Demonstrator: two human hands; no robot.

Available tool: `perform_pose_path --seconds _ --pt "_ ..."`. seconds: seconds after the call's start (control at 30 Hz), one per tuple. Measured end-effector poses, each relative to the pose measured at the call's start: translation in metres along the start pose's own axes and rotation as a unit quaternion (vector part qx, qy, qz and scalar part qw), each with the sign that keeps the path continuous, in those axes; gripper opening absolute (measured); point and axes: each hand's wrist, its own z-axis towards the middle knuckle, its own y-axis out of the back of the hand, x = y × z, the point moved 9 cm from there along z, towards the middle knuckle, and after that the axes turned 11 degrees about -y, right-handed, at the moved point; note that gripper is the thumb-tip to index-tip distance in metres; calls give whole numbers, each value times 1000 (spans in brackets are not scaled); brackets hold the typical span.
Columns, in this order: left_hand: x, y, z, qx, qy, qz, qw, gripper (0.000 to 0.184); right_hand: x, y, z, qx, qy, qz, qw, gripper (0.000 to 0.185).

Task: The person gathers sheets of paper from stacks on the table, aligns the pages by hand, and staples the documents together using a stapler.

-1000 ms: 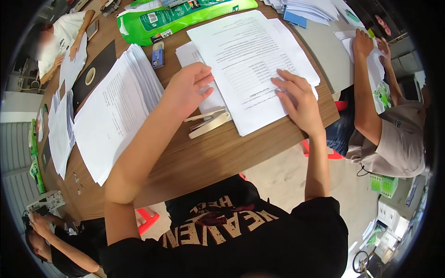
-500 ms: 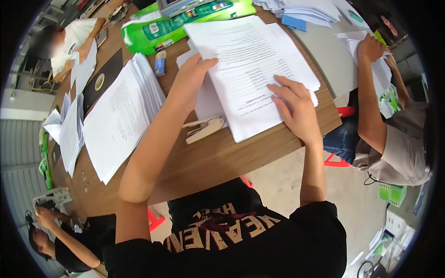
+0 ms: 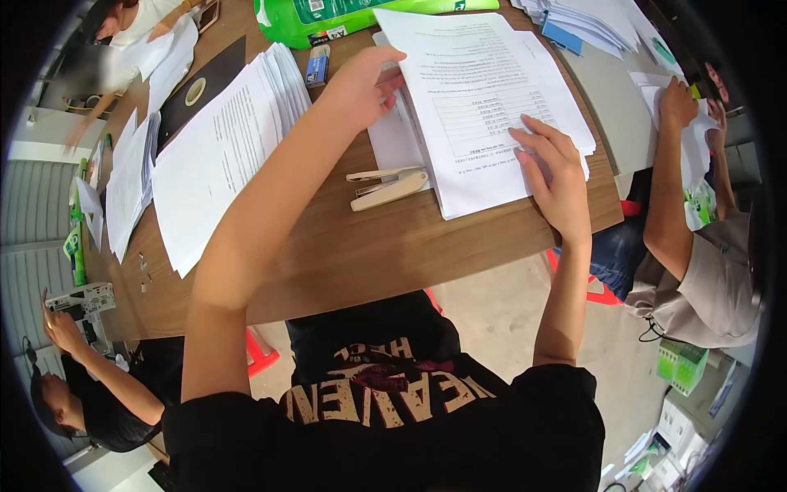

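My right grip (image 3: 557, 179) rests fingers apart on the printed sheets (image 3: 463, 78), near the right end of the bench (image 3: 369, 262). My left grip (image 3: 358, 88) is curled at their left edge; I cannot tell whether it pinches any paper. Close by that edge lies the stapler (image 3: 389, 188). A blue eraser (image 3: 317, 67) and green package (image 3: 352, 18) sit beyond; my forearm crosses before another paper stack (image 3: 217, 160), beside a tape roll (image 3: 195, 91).
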Motion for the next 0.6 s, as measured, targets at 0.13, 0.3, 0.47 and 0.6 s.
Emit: perform_pose_path --seconds 0.13,0.3,0.47,0.6 --pt "1 -9 11 6 50 -19 999 36 -1 1 -1 -11 4 13 1000 25" --pt "10 -44 7 44 3 -143 989 39 3 3 0 3 -16 25 1000 25" --pt "9 -79 2 212 -121 -81 966 39 2 2 1 4 -17 3 1000 24" --pt "8 -76 8 116 -217 54 968 45 1 8 2 -14 -38 9 999 25"
